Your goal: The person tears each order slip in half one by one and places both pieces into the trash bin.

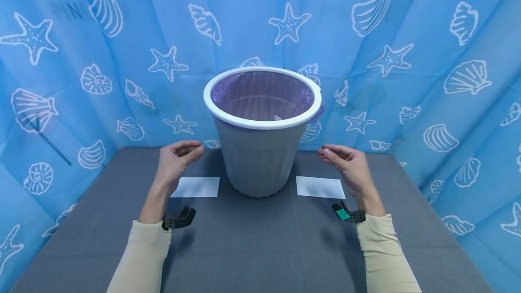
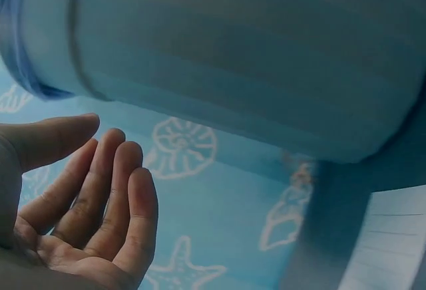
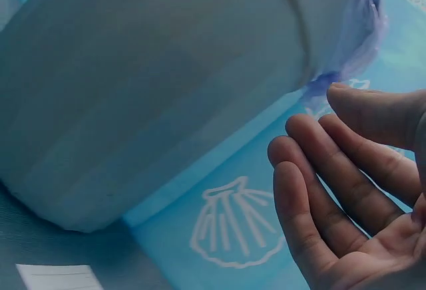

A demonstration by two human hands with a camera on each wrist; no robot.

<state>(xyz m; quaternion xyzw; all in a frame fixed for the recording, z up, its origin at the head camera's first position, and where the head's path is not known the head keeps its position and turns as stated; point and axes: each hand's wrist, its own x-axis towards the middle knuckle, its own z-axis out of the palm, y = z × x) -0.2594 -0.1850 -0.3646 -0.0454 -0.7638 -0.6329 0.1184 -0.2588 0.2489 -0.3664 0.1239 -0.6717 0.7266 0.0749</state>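
A pale grey trash can (image 1: 260, 157) with a white rim stands upright at the back middle of the table. Its inside is lined with a purple trash bag (image 1: 228, 92), and a bit of the bag hangs out at the right of the rim. To the can's left, my left hand (image 1: 177, 162) hovers with loosely bent fingers and holds nothing. On the other side, my right hand (image 1: 348, 166) hangs in the same relaxed way, also holding nothing. Both wrist views show a gap between the fingertips and the can's wall.
Flat on the grey table (image 1: 260, 248) lie two lined white paper slips: a left slip (image 1: 199, 187) and a right slip (image 1: 319, 187), one on each side of the can. Behind, a blue curtain (image 1: 252, 21) with white sea shells and starfish surrounds the table.
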